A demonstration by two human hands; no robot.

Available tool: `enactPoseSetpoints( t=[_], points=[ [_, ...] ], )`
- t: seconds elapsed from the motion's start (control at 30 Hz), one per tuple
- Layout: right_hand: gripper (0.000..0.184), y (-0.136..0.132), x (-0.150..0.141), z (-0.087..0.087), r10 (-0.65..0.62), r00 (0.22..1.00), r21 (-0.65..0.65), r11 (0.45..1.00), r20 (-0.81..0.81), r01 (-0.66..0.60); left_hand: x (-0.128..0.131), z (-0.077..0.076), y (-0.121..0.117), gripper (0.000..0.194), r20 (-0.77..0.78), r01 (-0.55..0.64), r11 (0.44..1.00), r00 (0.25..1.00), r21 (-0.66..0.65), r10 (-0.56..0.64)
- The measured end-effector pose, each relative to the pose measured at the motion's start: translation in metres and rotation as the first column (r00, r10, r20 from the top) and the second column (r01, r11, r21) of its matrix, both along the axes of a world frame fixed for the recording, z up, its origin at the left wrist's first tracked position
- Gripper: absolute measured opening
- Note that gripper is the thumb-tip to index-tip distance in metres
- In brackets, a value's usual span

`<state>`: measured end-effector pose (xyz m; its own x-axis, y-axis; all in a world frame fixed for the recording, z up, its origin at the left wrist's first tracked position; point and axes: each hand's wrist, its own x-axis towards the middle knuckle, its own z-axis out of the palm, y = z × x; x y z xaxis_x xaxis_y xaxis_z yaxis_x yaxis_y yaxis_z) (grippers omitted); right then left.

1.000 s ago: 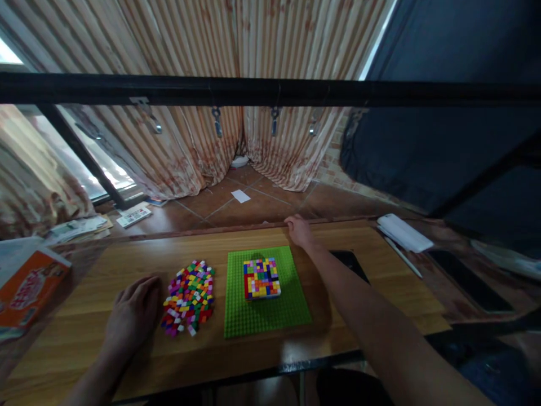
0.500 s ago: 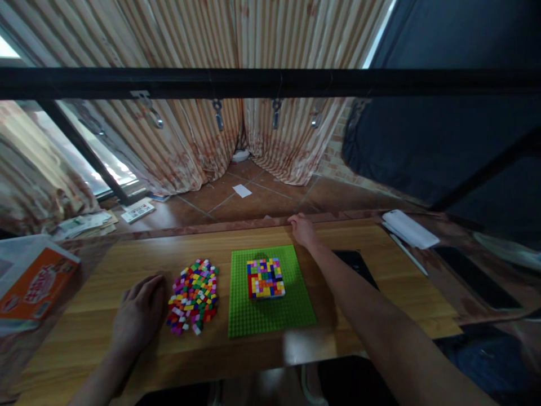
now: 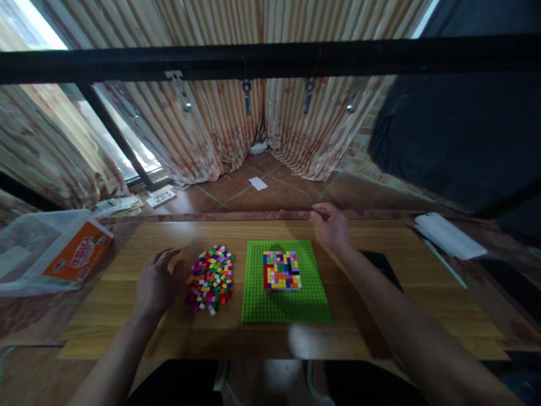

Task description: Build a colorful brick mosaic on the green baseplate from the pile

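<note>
- I judge a careless sweep of the left hand could scatter the loose pile of small multicoloured plastic bricks over the brown wooden tabletop.
- A low brush from the right hand might shift the green square studded plastic baseplate.
- I see the left fingers loosely parted, seemingly empty, just beside the pile.
- The square block of multicoloured plastic bricks sits on the baseplate between the 2 hands, touching neither.
- Farther out, the right fingers curl; I can't tell if they grip anything.

Baseplate green; brick block multicoloured patchwork; loose bricks mixed-coloured; curtains beige-striped.
</note>
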<state>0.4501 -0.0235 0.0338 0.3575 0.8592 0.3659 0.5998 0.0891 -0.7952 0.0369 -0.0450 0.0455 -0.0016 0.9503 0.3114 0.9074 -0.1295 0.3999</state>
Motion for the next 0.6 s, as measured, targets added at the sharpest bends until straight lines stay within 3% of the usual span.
enactPoseSetpoints(
  t=[0.1, 0.2, 0.3, 0.47, 0.53, 0.6],
  points=[
    [0.02, -0.04, -0.035, 0.02, 0.195, 0.963, -0.009, 0.98, -0.187, -0.2, 0.05, 0.031, -0.001, 0.035, 0.269, -0.048, 0.995, 0.963, 0.086, 0.023],
    [0.018, -0.072, -0.065, 0.035, 0.256, 0.943, -0.089, 0.956, -0.215, -0.28, 0.105, 0.042, -0.006, 0.032, 0.524, 0.107, 0.992, 0.843, 0.061, -0.122],
    [0.02, -0.082, -0.081, 0.04, 0.294, 0.949, -0.116, 0.945, -0.11, -0.306, 0.14, 0.029, -0.014, 0.024, 0.65, 0.245, 0.969, 0.732, 0.028, -0.204],
    [0.024, -0.071, -0.094, 0.035, 0.348, 0.937, -0.126, 0.929, -0.021, -0.348, 0.152, 0.0, -0.02, 0.019, 0.888, 0.276, 0.954, 0.46, -0.115, -0.025],
    [0.025, -0.066, -0.1, 0.032, 0.378, 0.925, -0.134, 0.919, 0.036, -0.37, 0.153, -0.002, -0.02, 0.019, 0.9, 0.283, 0.952, 0.435, -0.121, -0.015],
    [0.025, -0.064, -0.105, 0.03, 0.398, 0.912, -0.145, 0.913, 0.099, -0.382, 0.155, -0.002, -0.021, 0.021, 0.889, 0.274, 0.955, 0.457, -0.117, -0.022]
  ],
)
